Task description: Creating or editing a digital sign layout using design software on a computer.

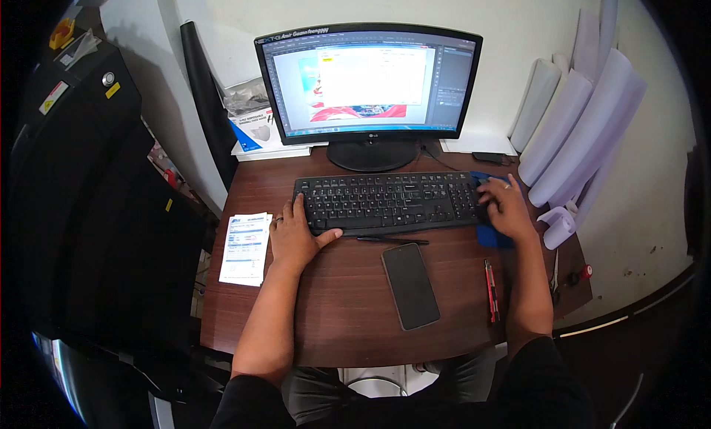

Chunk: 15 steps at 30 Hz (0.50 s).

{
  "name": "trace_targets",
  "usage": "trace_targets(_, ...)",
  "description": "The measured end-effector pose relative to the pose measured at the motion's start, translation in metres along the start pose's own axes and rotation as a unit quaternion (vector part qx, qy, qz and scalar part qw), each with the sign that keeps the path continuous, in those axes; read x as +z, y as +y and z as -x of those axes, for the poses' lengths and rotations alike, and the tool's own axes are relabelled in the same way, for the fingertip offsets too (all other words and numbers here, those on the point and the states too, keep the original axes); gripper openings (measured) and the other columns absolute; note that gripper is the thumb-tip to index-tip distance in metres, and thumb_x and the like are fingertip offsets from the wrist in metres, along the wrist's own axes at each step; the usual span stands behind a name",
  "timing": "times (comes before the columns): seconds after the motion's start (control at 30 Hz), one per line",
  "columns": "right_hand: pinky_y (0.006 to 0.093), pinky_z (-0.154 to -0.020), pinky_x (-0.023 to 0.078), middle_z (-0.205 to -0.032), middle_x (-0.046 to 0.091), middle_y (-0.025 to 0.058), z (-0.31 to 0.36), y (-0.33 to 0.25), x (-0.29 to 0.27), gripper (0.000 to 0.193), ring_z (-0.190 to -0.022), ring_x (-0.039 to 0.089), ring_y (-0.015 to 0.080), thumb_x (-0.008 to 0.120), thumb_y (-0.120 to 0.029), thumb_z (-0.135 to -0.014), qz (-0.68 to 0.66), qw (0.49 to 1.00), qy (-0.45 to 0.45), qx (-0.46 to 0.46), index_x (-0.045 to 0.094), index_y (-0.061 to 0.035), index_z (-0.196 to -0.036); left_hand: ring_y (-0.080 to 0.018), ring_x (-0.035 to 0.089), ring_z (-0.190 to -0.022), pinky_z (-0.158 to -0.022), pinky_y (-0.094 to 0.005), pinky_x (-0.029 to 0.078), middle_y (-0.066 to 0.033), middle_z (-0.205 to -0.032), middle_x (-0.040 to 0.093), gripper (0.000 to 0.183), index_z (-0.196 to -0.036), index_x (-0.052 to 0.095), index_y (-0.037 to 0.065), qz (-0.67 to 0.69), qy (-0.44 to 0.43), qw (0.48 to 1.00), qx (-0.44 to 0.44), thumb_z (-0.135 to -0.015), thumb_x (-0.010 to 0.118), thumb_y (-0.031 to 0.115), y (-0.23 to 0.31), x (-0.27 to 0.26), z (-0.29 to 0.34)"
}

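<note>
My left hand (296,234) lies at the left end of a black keyboard (385,199), its fingers apart. The index finger reaches the keys at the upper left, and the thumb stretches along the front edge. My right hand (506,208) is curved over a dark computer mouse (485,186), mostly hidden under the fingers, beside the number keys. Beneath that hand shows a blue mouse pad (495,238). Behind the keyboard stands a lit monitor (370,85) with a white window open over a colourful picture.
A dark phone (411,287) and a black pen (392,241) lie before the keyboard; red pens (491,290) lie by my right forearm. Printed papers (246,249) sit left. Paper rolls (581,136) lean at the right wall. A large black machine (81,185) stands left of the brown desk (341,303).
</note>
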State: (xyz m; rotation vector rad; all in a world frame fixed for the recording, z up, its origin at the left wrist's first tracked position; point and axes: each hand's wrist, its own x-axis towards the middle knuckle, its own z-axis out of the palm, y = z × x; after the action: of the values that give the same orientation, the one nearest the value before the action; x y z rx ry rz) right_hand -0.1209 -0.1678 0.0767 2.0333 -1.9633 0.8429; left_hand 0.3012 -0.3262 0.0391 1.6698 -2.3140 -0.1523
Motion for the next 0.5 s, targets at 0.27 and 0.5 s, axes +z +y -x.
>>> trace_targets(0.27,0.0458,-0.102,0.043,-0.119,0.063,0.0178,0.001,0.052,0.056,0.029,-0.115,0.060,0.0379,0.066,-0.011,-0.087,-0.001,0.975,0.177,0.132,0.062,-0.0026,-0.115,-0.0416,0.047,-0.137,-0.113,-0.0517,0.037,-0.0243,-0.149,0.045,0.120,-0.154,0.033,0.004,0.016,-0.010,1.000,-0.012,-0.066,0.080,0.071,0.004,-0.003,0.001)
trace_targets(0.5,0.0427,-0.104,0.046,-0.126,0.060,0.0199,0.006,0.064,0.064,0.033,-0.120,0.058,0.0379,0.071,-0.012,-0.085,-0.036,0.978,0.141,0.148,0.062,-0.0024,-0.116,-0.0424,0.044,-0.140,-0.114,-0.0535,0.035,-0.0265,-0.150,0.044,0.124,-0.154,0.033,0.004,0.002,-0.002,1.000,0.004,-0.064,0.074,0.080,0.003,0.001,0.000)
